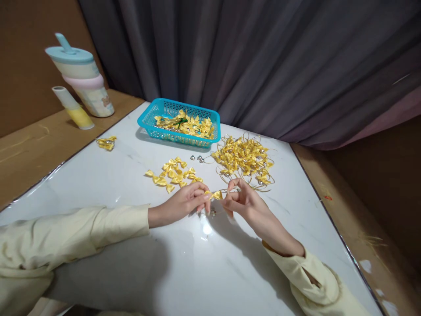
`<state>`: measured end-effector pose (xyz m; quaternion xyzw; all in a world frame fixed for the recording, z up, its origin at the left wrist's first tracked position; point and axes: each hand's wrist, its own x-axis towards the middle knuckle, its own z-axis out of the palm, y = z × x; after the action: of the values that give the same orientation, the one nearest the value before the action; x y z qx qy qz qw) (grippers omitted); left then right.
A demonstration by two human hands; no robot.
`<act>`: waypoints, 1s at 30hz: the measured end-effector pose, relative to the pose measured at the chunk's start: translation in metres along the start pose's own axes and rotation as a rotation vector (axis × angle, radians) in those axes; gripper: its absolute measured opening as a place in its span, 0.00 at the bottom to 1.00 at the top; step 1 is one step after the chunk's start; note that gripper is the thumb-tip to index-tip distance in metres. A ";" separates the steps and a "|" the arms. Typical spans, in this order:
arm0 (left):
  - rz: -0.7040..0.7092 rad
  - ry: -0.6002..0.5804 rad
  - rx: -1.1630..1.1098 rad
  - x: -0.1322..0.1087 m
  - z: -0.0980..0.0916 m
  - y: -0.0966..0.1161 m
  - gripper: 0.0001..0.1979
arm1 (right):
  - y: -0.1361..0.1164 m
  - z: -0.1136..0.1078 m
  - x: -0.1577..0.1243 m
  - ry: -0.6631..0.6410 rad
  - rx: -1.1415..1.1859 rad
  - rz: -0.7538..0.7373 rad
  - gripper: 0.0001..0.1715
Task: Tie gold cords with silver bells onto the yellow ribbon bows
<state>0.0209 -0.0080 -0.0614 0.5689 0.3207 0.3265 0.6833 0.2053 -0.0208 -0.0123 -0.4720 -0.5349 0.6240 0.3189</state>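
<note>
A yellow satin bow (216,195) is pinched between the thumb and fingers of my left hand (189,199). Close to the bow's right end, my right hand (245,202) has its thumb and index finger closed on a thin gold cord, which is hard to see at the fingertips. Just below the bow, a small silver heart charm (213,212) hangs or lies on the cord; I cannot tell which. Beyond my left hand lies a loose group of yellow bows (177,172). Past my right hand is a pile of bows with gold cords and silver charms (241,156).
A blue plastic basket (179,138) at the back holds more bows and cords. Several silver heart charms (199,158) lie in front of it. One small bow bundle (107,142) sits at the left edge. A tumbler (85,83) and a thread cone (75,109) stand at the left.
</note>
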 end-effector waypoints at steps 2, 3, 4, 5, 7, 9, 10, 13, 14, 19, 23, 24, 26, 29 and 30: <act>0.001 -0.003 0.002 0.000 0.000 0.000 0.10 | -0.001 0.000 0.000 0.008 0.009 0.002 0.15; 0.000 -0.005 0.002 0.000 0.000 0.000 0.10 | -0.001 0.001 -0.001 0.010 0.011 0.005 0.15; 0.000 -0.005 0.002 0.000 0.000 0.000 0.10 | -0.001 0.001 -0.001 0.009 0.011 0.008 0.15; 0.000 -0.006 0.002 0.000 0.000 0.000 0.11 | -0.001 0.001 -0.001 0.008 0.010 0.009 0.15; 0.002 -0.008 0.003 0.000 0.000 0.000 0.11 | -0.002 0.002 0.000 0.009 0.005 0.010 0.15; 0.001 -0.009 0.004 0.000 0.000 0.000 0.11 | -0.002 0.002 0.001 0.016 -0.009 0.004 0.15; 0.000 -0.008 0.003 0.000 -0.001 0.000 0.11 | -0.001 0.002 0.001 0.022 -0.020 -0.005 0.15; 0.001 -0.004 0.004 0.001 -0.001 0.000 0.11 | 0.002 0.003 0.002 0.045 -0.080 -0.052 0.14; 0.002 -0.003 0.004 0.001 -0.001 -0.001 0.11 | 0.003 0.003 0.002 0.061 -0.112 -0.072 0.14; 0.001 -0.004 0.003 0.001 -0.001 0.000 0.11 | 0.007 0.008 -0.003 0.140 -0.304 -0.179 0.10; -0.001 -0.008 0.006 0.000 -0.001 0.000 0.11 | 0.005 0.010 -0.004 0.116 -0.346 -0.216 0.09; 0.001 -0.008 0.004 0.001 -0.001 0.000 0.11 | 0.005 0.010 -0.004 0.118 -0.347 -0.222 0.09; 0.000 -0.007 0.001 0.001 -0.001 0.000 0.11 | 0.005 0.010 -0.004 0.125 -0.350 -0.232 0.09; -0.005 -0.007 0.004 0.002 0.000 0.001 0.11 | 0.006 0.009 -0.004 0.122 -0.349 -0.233 0.09; -0.005 -0.008 0.005 0.002 0.000 0.001 0.11 | 0.006 0.009 -0.003 0.119 -0.350 -0.232 0.09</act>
<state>0.0215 -0.0062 -0.0610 0.5714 0.3202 0.3215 0.6838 0.1984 -0.0286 -0.0174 -0.4913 -0.6660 0.4519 0.3329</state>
